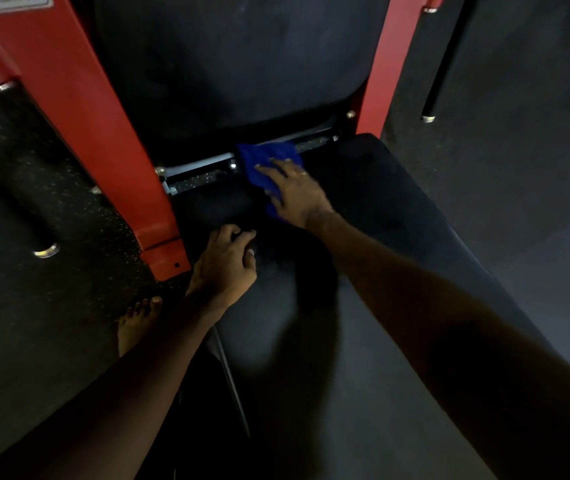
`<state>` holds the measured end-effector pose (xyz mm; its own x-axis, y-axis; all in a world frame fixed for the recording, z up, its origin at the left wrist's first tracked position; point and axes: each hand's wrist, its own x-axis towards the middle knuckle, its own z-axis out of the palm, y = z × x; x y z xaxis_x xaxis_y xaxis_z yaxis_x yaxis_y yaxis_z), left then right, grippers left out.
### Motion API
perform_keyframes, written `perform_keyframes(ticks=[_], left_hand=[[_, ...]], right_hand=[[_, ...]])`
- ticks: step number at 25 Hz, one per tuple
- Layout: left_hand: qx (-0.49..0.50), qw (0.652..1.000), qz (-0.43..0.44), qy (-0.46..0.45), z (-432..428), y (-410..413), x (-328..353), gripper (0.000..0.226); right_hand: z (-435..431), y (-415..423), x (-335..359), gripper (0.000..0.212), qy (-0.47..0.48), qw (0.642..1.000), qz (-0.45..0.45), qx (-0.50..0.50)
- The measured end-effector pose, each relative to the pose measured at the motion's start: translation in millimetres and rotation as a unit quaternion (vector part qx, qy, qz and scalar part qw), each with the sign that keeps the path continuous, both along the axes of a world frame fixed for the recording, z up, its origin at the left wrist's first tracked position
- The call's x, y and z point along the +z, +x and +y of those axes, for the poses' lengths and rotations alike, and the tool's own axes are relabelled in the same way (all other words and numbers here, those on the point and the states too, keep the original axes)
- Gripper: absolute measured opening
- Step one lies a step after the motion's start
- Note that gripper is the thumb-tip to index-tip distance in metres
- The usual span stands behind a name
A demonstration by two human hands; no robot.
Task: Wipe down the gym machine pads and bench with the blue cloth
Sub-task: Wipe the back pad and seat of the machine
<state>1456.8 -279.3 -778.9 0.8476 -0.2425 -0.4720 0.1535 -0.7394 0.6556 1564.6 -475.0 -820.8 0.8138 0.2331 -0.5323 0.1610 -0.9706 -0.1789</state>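
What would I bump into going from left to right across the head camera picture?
Left red post → left hand → blue cloth under the right hand → right red post → thin black bar.

I can read no text anywhere in this view. The only printed item I see is a pale label (13, 1) at the top left edge of the frame, fixed to the red upright (79, 109) of the gym machine (377, 64). It is cut off and its print is too blurred to read.
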Motion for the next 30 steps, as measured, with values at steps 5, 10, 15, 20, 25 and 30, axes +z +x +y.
perform_keyframes(ticks=[5,10,15,20,25,30], left_hand=[[0.067,0.995,0.05,-0.058,10,13,2,0.028],[0.162,0.982,0.036,-0.084,11,11,10,0.039],[0.048,0.998,0.048,-0.003,5,0,6,0.057],[-0.002,0.998,0.053,0.044,4,1,11,0.052],[0.007,0.997,0.047,0.053,0,0,11,0.051],[0.001,0.995,0.062,0.08,-6,4,14,0.058]], right_hand=[[3,21,2,0.059,-0.06,0.986,-0.016,-0.155],[82,-82,37,0.061,0.04,0.997,-0.006,-0.061],[-3,-76,43,0.071,-0.059,0.991,-0.056,-0.11],[-58,-64,55,0.068,-0.125,0.952,-0.067,-0.271],[-8,-150,87,0.073,-0.034,0.993,-0.016,-0.113],[-135,-133,108,0.072,-0.133,0.949,-0.056,-0.282]])
